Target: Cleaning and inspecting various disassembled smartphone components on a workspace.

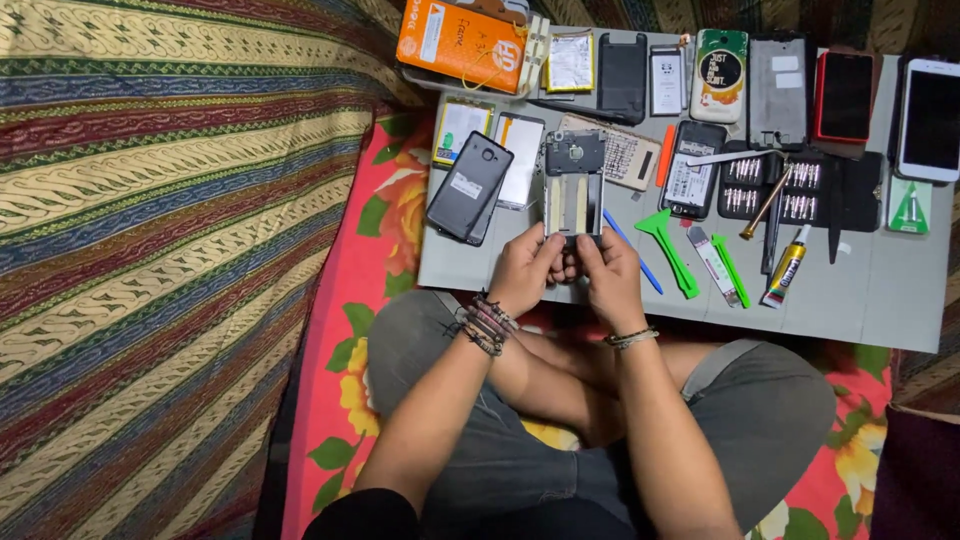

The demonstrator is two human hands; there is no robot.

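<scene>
Striped patterned cloth (150, 250) fills the left half of the frame; the red floral mat (350, 330) you sit on cross-legged runs down the centre. The grey bench (880, 300) lies across the upper right, carrying everything else. Along its top edge, left to right: an orange box (460, 42), a flat battery pack (571, 62), a dark phone case (622, 75), a printed green-and-white case (719, 75), a grey back panel (778, 90), a red-edged phone (845, 96), and a white phone (931, 118) at the far right. Below those sit a black bit-set case (770, 185), a separated dark back cover (469, 186) at centre left, a green plastic pry tool (668, 250), a brass-handled screwdriver (766, 203), and a small glue tube (786, 268). Both of your hands are closed on the opened phone (574, 185) at frame centre, just above the bench's near edge: left hand (525, 272) and right hand (610, 278) pinch its lower end, thumbs together. Judgement on progress: the back is already off and the inner frame is exposed, with the battery bay appearing empty, so disassembly looks well under way. Whether any screws remain cannot be told at this size.
</scene>
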